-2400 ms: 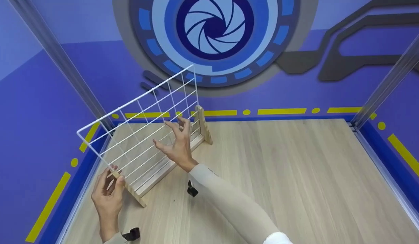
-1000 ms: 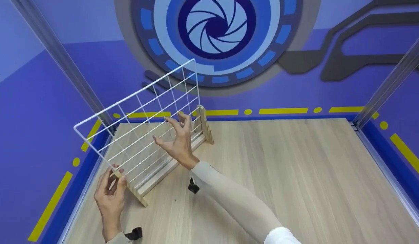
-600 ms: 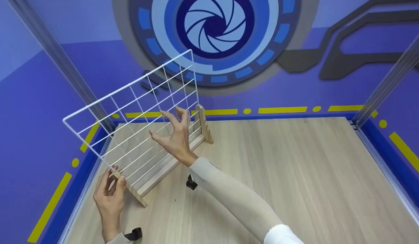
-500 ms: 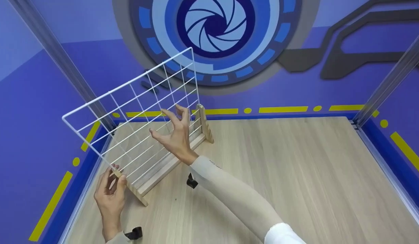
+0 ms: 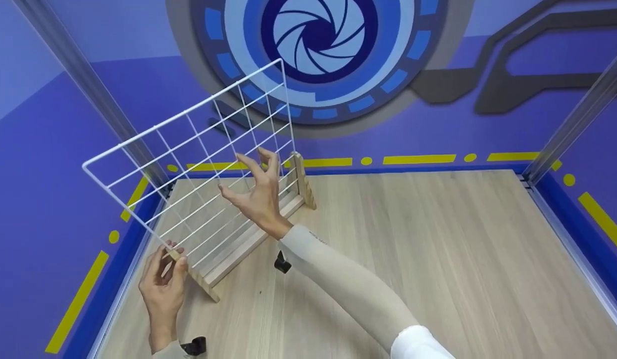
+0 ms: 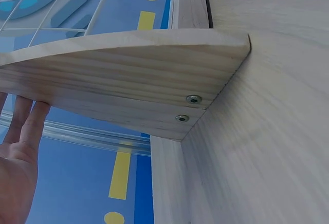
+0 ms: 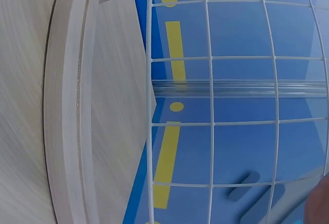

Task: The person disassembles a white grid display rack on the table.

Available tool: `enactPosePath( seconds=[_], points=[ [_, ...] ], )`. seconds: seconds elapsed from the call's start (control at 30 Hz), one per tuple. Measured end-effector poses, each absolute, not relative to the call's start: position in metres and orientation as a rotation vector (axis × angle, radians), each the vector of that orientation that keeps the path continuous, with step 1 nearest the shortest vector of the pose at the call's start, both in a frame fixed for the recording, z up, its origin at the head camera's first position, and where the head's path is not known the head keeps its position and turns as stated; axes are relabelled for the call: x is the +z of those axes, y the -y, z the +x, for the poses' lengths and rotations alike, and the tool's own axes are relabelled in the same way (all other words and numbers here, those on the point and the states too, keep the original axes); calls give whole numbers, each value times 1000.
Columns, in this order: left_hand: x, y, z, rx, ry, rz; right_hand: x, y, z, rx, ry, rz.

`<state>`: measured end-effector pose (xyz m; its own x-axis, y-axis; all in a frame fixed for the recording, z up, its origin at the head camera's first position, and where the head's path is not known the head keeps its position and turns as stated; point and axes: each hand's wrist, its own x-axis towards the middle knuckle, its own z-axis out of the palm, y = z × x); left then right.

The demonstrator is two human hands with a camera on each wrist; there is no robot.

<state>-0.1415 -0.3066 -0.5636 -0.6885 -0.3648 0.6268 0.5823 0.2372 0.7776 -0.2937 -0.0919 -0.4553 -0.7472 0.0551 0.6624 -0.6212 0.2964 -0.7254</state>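
A white wire grid panel [image 5: 188, 114] stands slanted in a wooden stand that has two side pieces and a base bar [image 5: 233, 262]. My right hand [image 5: 261, 199] grips the grid near its middle, thumb and fingertips spread at its wires. My left hand [image 5: 163, 289] holds the top of the near side piece [image 5: 206, 286], thumb on one side, fingers behind. In the left wrist view, fingers [image 6: 33, 126] touch this wooden side piece [image 6: 128, 75], which shows two screws. The right wrist view shows the grid's bottom wire [image 7: 149, 131] apart from the grooved base bar [image 7: 72, 106].
The far side piece [image 5: 304, 184] stands toward the back wall. A wood-grain tabletop [image 5: 413, 249] lies under everything, framed by metal posts [image 5: 89, 89] and blue walls printed with yellow marks. Each wrist wears a black camera strap [image 5: 282, 263].
The grid has risen within the stand, its top edge now higher and further left. My right hand has moved up with it. My left hand and the stand have stayed in place.
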Motion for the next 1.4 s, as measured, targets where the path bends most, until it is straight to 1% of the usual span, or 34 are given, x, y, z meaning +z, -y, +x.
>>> enactPosePath(
  seconds=[0.17, 0.47, 0.9, 1.2, 1.4],
  points=[
    [-560, 304, -140, -1538, 1771, -196, -449, 92, -295, 1489, 1974, 495],
    [-562, 307, -136, -1527, 1807, -109, -436, 94, -299, 1507, 1953, 501],
    [-561, 305, -134, -1532, 1826, -131, -428, 94, -297, 1536, 1989, 462],
    [-559, 303, -138, -1577, 1733, -175, -412, 97, -294, 1448, 1971, 535],
    [-558, 300, -139, -1563, 1720, -188, -409, 97, -295, 1438, 1972, 535]
  ],
)
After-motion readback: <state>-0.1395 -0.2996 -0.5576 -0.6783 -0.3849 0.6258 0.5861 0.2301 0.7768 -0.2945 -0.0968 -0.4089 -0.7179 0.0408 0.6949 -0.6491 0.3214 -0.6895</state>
